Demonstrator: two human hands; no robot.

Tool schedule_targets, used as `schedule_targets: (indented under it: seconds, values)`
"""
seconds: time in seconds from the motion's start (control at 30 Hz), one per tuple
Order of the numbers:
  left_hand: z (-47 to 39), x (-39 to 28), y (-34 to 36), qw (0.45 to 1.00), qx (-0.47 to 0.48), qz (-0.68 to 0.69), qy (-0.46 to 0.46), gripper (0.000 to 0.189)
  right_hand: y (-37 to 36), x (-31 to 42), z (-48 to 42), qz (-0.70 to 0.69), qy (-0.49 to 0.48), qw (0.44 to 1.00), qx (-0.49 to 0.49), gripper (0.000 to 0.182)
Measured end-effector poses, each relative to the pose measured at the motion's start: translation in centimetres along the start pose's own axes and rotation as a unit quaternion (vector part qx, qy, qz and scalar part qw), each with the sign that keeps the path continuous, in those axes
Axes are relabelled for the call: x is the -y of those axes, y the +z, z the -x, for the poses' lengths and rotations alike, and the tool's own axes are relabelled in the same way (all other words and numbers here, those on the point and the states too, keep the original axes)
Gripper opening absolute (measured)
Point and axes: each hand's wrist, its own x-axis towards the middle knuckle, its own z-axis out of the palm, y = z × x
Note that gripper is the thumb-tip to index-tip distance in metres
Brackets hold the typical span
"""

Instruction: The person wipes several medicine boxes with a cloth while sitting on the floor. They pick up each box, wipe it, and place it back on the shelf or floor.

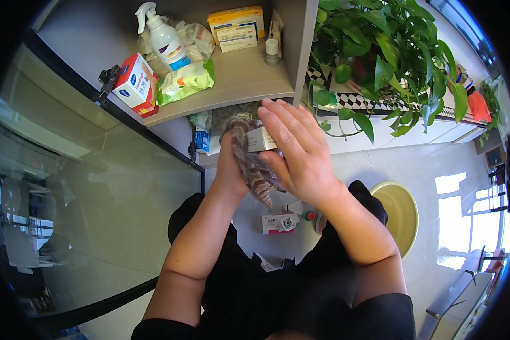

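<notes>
My left hand (230, 168) holds a brown striped cloth (248, 163), with its fingers mostly hidden behind the cloth. A small white box with print (259, 140) stands out between the cloth and my right hand (299, 148). My right hand has its fingers extended and close together over the box's right end; whether it grips the box cannot be told. Both hands are in front of the cabinet's lower compartment. On the shelf (246, 76) above are a white spray bottle (165, 42), a green wipes packet (187, 82), a red and white bandage box (136, 85) and medicine boxes (237, 39).
An open glass door (123, 191) is at the left. On the floor lie a white and pink box (272, 224) and a small green and red item (309, 216). A yellow basin (397, 216) stands by my right leg. A leafy potted plant (382, 63) overhangs at upper right.
</notes>
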Motion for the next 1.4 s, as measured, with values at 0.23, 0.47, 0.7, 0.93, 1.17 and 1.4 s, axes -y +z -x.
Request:
schedule_targets:
  seconds: [0.23,0.47,0.7,0.93,1.17,1.4]
  values:
    - [-0.2,0.6,2.1,0.991,-0.125,-0.041,0.018,0.052,-1.1,-1.2,-0.2,-0.233,0.133,0.96,-0.085,0.079]
    - [-0.3,0.1,0.9,0.997,0.033,0.065,-0.016,0.053,-2.0,-1.8,0.4,-0.301,0.208,0.929,0.058,0.047]
    - [0.1,-1.6,1.4,0.997,0.071,0.018,0.012,0.051,-0.7,-2.8,0.2,-0.124,0.048,0.991,-0.014,0.04]
    - [0.3,0.0,0.2,0.978,-0.1,-0.145,0.108,0.033,1.3,-0.5,1.2,-0.058,0.038,0.998,0.012,0.041]
    - [0.4,-0.1,0.8,0.973,-0.105,-0.142,0.148,0.034,1.4,0.3,1.2,-0.051,0.075,0.996,-0.012,0.036]
    - [0.6,-1.1,-0.4,0.996,-0.004,-0.055,0.077,0.037,2.0,-0.2,1.0,-0.304,0.119,0.943,-0.057,0.033]
